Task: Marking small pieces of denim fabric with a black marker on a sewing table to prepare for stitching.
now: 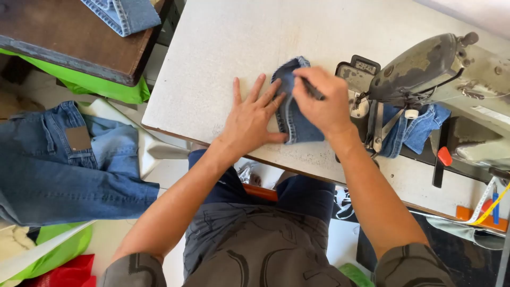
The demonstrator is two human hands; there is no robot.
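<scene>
Hands work a small folded denim piece [292,114] lying near the front edge of a white sewing table [212,58], just left of the sewing machine [425,69]. Left hand [252,119] lies flat, fingers spread, pinning the cloth's left side, likely to stop it sliding. Right hand [321,101] is closed around a dark pen-like tool [312,90] resting on the denim. The piece's long axis runs from front edge toward back.
</scene>
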